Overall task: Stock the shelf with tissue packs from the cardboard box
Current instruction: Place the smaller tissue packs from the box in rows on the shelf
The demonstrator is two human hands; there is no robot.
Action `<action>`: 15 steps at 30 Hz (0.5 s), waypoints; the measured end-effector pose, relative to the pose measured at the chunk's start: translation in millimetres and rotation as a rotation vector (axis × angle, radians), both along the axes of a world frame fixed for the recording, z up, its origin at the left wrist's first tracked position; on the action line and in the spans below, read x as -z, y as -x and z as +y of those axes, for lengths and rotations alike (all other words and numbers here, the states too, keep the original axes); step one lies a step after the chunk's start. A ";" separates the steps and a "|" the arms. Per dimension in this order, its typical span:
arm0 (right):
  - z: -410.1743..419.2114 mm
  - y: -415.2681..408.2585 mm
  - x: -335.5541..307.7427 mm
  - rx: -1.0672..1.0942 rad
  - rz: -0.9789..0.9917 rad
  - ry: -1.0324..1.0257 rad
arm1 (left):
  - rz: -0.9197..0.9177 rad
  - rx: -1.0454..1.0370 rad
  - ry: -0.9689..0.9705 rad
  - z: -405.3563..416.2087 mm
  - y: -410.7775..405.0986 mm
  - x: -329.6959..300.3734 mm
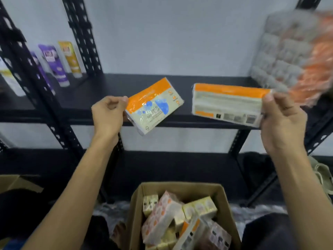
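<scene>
My left hand (108, 114) pinches the corner of an orange and cream tissue pack (155, 105) with blue spots, tilted in front of the black shelf board (111, 87). My right hand (281, 121) grips the right end of a second orange and cream tissue pack (227, 104), held level with its back label facing me, just above the shelf's front edge. Below, between my arms, an open cardboard box (182, 188) holds several more tissue packs (162, 213), lying jumbled.
A large wrapped bundle of paper rolls (295, 56) with orange print stands at the shelf's right end. Purple and yellow tubes (54, 64) stand on the neighbouring shelf to the left. Black perforated uprights (27, 69) frame the shelf bay. A lower black shelf (171, 165) sits beneath.
</scene>
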State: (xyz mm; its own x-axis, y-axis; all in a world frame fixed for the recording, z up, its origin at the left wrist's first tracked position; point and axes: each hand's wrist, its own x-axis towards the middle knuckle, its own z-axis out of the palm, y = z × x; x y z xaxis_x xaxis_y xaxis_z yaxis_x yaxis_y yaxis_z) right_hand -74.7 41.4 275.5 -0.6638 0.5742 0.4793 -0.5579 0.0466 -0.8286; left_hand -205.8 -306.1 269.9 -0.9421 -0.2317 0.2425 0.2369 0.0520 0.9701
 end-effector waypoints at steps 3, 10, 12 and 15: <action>-3.7 24.4 -18.8 0.182 0.093 -0.232 | -0.059 -0.090 0.087 14.2 39.0 0.7; -29.9 70.6 28.2 0.222 -0.087 -1.033 | -0.030 -0.073 0.651 35.7 71.0 -6.6; -32.0 78.6 40.0 0.213 -0.177 -1.152 | -0.053 -0.027 0.718 38.0 77.4 -8.4; -34.0 84.9 50.6 0.265 -0.214 -1.172 | -0.090 0.053 0.765 49.3 75.4 -7.9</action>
State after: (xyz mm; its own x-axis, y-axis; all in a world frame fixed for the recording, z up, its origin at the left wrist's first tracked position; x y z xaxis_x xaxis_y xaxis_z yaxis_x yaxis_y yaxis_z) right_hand -159.5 7.5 225.0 -0.7210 -0.0029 0.6930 -0.2748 0.9192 -0.2821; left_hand -281.2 -256.8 277.8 -0.9709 0.0157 0.2391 0.1799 0.7068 0.6841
